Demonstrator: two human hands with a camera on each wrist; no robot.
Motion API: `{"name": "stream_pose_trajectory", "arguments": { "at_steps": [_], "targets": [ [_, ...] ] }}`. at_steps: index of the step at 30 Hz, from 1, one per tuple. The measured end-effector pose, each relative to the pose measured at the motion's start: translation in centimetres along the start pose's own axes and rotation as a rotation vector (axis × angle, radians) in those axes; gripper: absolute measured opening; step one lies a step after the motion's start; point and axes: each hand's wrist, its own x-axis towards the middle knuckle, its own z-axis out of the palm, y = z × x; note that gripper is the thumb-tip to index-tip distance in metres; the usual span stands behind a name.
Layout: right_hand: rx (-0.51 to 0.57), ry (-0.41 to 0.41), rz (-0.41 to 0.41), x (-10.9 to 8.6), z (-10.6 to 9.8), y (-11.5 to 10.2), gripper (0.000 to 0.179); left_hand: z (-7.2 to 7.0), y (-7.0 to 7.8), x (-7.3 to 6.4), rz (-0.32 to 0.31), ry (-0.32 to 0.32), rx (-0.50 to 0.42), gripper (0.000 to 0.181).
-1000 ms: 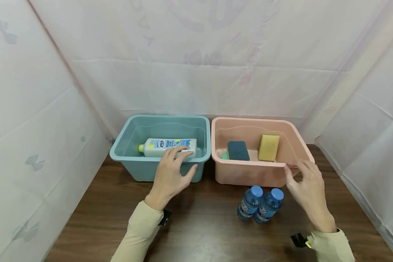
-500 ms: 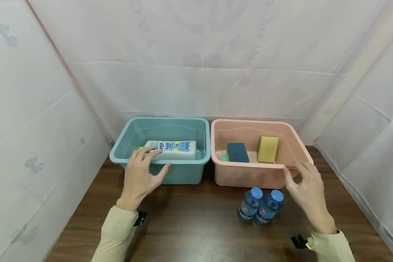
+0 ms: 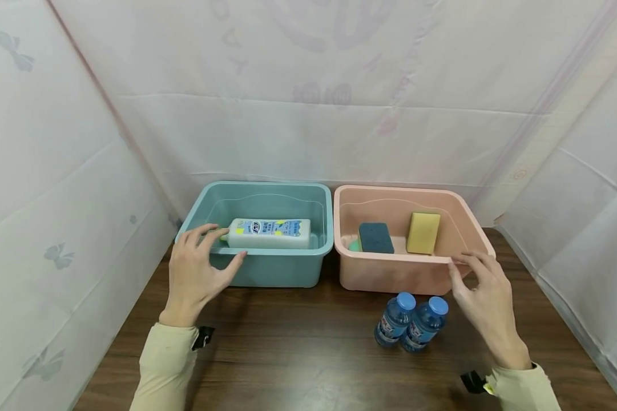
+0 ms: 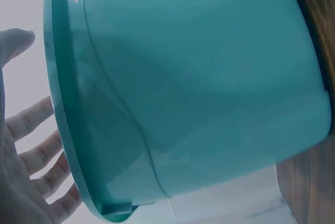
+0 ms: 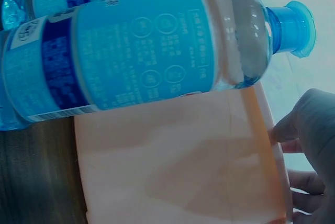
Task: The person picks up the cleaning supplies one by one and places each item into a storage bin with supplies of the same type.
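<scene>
My left hand (image 3: 192, 274) is at the left front of the teal basin (image 3: 272, 271), fingers spread over its rim and thumb apart from them; it holds nothing. In the left wrist view the basin's wall (image 4: 199, 88) fills most of the frame, with fingertips (image 4: 44, 110) behind its rim. A white detergent bottle (image 3: 282, 241) lies inside this basin. My right hand (image 3: 485, 302) grips the front rim of the pink basin (image 3: 390, 274) near its right corner, thumb outside and fingers inside. The pink basin holds a dark-faced sponge (image 3: 375, 238) and a yellow sponge (image 3: 423, 233).
Two blue-capped water bottles (image 3: 393, 322) (image 3: 423, 325) stand close together before the pink basin, left of my right hand. A pale green item (image 3: 355, 245) shows beside the dark sponge. White sheeting (image 3: 267, 137) rises behind and beside the wooden table (image 3: 308, 354).
My left hand has moved left, from over the detergent bottle's right part to the teal basin's left end, uncovering the bottle's label. My right hand stays at the pink rim.
</scene>
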Motion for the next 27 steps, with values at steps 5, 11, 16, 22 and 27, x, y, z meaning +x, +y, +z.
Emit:
{"name": "stream_pose_trajectory", "arguments": {
  "at_steps": [5,11,16,22,27],
  "targets": [
    [0.024,0.076,-0.029,-0.3,-0.1,0.0,0.02,-0.4,-0.6,0.0,-0.011,-0.012,0.013,0.057],
    [0.066,0.132,-0.071,-0.5,-0.4,-0.4,0.021,-0.9,-1.2,-0.2,-0.03,-0.031,0.018,0.06],
    [0.134,0.115,-0.099,-1.1,-0.7,-1.0,0.022,-1.0,-1.7,-0.4,-0.026,-0.045,0.017,0.062],
    [0.158,0.022,-0.112,-1.9,-1.0,-1.5,0.026,-1.1,-1.7,-0.4,-0.019,-0.048,0.022,0.06],
    [0.178,-0.081,-0.103,-2.3,-1.3,-1.8,0.027,-1.1,-1.6,-0.4,-0.014,-0.046,0.022,0.056]
  ]
}}
